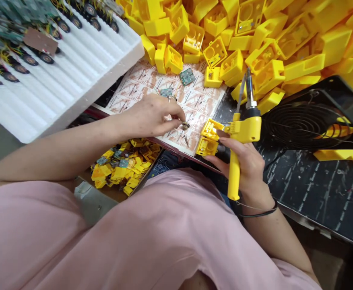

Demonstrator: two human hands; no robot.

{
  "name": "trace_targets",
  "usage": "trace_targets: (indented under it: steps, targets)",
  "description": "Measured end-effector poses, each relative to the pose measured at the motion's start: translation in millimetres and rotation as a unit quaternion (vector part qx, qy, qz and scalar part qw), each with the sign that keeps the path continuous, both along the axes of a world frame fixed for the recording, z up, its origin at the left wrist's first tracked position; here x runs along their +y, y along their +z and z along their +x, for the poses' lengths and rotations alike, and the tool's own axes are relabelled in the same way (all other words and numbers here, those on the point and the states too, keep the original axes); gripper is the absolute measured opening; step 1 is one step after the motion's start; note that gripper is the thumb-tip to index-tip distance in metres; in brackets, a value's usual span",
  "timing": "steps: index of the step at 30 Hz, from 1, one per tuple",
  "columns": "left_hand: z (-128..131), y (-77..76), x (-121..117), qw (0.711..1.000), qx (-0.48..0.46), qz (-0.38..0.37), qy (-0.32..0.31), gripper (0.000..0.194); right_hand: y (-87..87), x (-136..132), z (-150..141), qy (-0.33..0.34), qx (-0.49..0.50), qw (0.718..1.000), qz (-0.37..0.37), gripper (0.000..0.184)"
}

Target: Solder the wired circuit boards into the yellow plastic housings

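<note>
My left hand (152, 117) rests on a printed board (194, 100), fingers pinched on a small dark component (185, 125) at its tips. My right hand (245, 165) is closed round the handle of a yellow soldering gun (242, 133), whose metal tip points up and away. The same hand's fingers touch an open yellow plastic housing (208, 139) at the board's near edge. Small green circuit boards (187, 76) lie further back on the printed board.
A big heap of yellow housings (254, 36) fills the back. A white foam tray (73, 72) with wired parts stands at left. A box of small yellow pieces (124, 163) sits below my left arm. A black fan grille (303, 121) lies at right.
</note>
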State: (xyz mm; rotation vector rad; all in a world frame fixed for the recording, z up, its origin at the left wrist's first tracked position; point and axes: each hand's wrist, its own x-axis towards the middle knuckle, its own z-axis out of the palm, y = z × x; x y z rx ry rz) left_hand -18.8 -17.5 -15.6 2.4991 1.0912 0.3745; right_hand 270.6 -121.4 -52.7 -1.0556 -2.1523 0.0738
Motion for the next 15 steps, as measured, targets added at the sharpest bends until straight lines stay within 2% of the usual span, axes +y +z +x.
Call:
trace_targets:
  steps: [4,7,10,13,15]
  targets:
    - [-8.5,6.2,-5.4,1.000,0.005,0.018,-0.022,0.031,2.2,-11.7,13.6,-0.040,-0.038,0.998,0.010,0.057]
    - [-0.7,-3.5,-16.7,0.998,-0.002,0.049,-0.050,0.030,-2.6,-19.9,10.8,-0.076,-0.035,0.996,-0.003,0.048]
    - [14.0,-18.8,-29.5,0.994,-0.042,0.057,-0.084,0.028,-4.6,-25.7,0.6,-0.070,0.001,0.997,-0.035,0.046]
    - [25.7,-27.1,-36.6,0.994,-0.064,0.045,-0.074,0.023,-0.2,-32.8,0.9,-0.058,0.043,0.996,-0.053,0.045]
    - [30.7,-27.4,-38.1,0.996,-0.059,0.037,-0.062,0.021,3.0,-41.1,11.5,-0.076,0.086,0.992,-0.053,0.038]
